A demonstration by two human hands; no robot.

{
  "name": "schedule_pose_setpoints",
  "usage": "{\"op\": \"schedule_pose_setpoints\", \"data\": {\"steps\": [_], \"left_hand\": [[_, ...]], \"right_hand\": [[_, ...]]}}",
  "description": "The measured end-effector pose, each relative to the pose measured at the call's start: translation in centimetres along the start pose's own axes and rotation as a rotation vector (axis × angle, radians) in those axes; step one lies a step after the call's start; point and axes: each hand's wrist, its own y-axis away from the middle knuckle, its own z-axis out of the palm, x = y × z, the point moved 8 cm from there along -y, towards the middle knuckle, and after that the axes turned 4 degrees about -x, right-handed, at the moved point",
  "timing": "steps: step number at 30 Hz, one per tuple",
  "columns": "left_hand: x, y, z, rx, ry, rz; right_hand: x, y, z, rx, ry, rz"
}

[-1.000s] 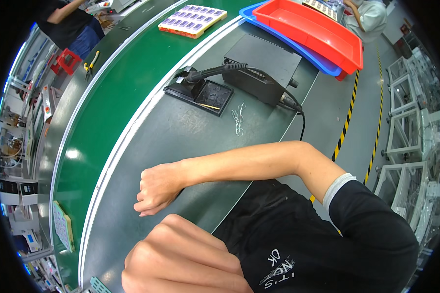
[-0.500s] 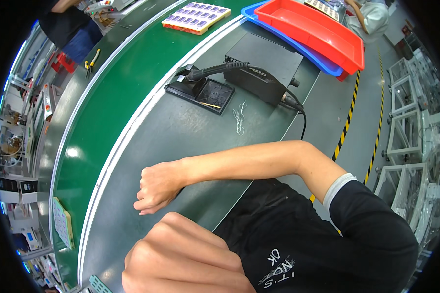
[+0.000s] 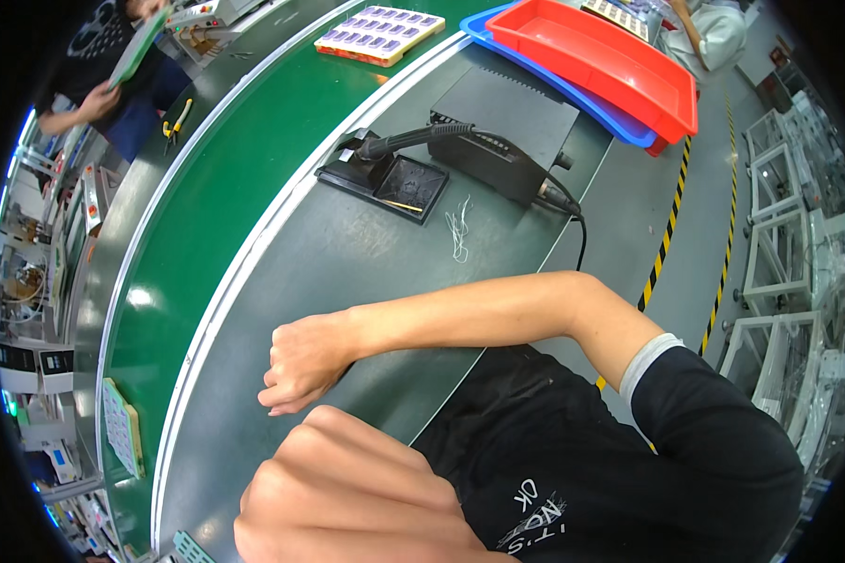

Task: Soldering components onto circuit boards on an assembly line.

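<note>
My right hand (image 3: 305, 363) is closed in a fist over the grey bench (image 3: 282, 272), its forearm coming in from the right. Nearer, my left hand (image 3: 347, 493) shows its back and bent knuckles, also closed, with its fingertips hidden beneath. Nothing shows in either hand. Beyond my right hand, a soldering iron (image 3: 413, 139) rests in its black stand (image 3: 361, 167), whose tray (image 3: 411, 188) holds a thin yellowish stick. A cable links the iron to a black soldering station (image 3: 512, 131). Thin white strands (image 3: 457, 230) lie on the bench.
Alongside the bench runs a green conveyor belt (image 3: 197, 197), carrying a tray of purple-marked parts (image 3: 380, 36) and a pale board (image 3: 122, 427). Red (image 3: 601, 61) and blue bins (image 3: 563, 89) are stacked at the far end. Across the belt are yellow-handled pliers (image 3: 176, 122) and a co-worker (image 3: 113, 66).
The co-worker across the belt has moved further into view, now holding up a green board. My two hands have stayed in place.
</note>
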Motion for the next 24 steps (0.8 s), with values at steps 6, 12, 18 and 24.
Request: {"op": "schedule_pose_setpoints", "data": {"steps": [6, 12, 18, 24], "left_hand": [[1.2, -3.3, 0.3, -0.221, -0.114, -0.094], [1.1, 0.0, 1.1, -0.205, -0.436, -0.068], [3.5, 7.1, 1.8, -0.058, -0.502, -0.346], [6.7, 19.3, 1.9, 0.616, -0.481, -0.586]], "right_hand": [[0.0, -0.2, 0.0, -0.001, -0.007, -0.011], [0.7, -2.1, 0.3, 0.068, -0.103, -0.033], [0.0, -4.4, 2.3, -0.031, -0.157, -0.015], [-0.5, -4.1, 2.8, -0.058, -0.197, -0.020]]}}
